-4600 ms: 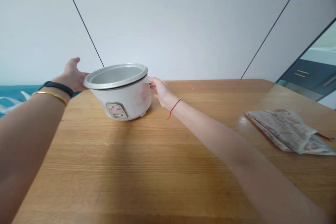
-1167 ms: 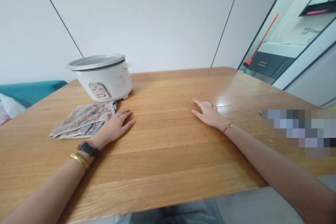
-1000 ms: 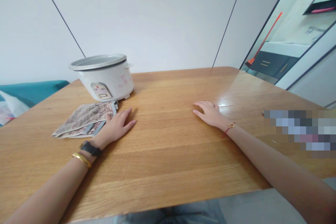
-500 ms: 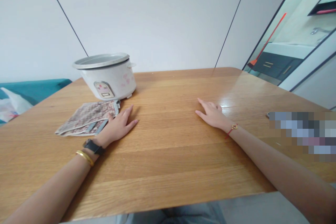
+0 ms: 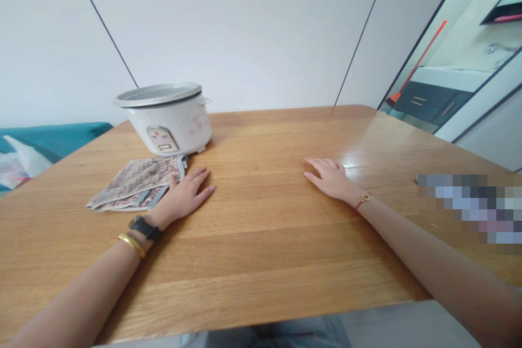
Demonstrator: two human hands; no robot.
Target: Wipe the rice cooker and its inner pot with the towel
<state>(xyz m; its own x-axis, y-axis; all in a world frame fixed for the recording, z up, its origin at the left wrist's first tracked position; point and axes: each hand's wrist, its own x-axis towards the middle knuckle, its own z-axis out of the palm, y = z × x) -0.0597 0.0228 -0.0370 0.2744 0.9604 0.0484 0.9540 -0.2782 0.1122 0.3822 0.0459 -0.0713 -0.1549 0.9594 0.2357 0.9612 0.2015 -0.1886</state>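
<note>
My left hand rests on the wooden table, fingers outstretched and holding nothing. Its near side overlaps the edge of a folded, patterned brown-and-grey cloth; I cannot tell whether they touch. Behind the cloth stands a white rice cooker with pink flower prints, a front switch panel and no lid on top. To the right, my right hand lies on the bare wood with its fingers extended, also holding nothing.
A pixelated patch hides something at the table's right side. A teal seat with a white plastic bag is at left. Behind the table is a pale panelled wall. An orange broom leans in the doorway at right.
The fingers of my left hand have lowered slightly and drawn closer together. My right fingers have also flattened a little. The cooker and cloth have not moved.
</note>
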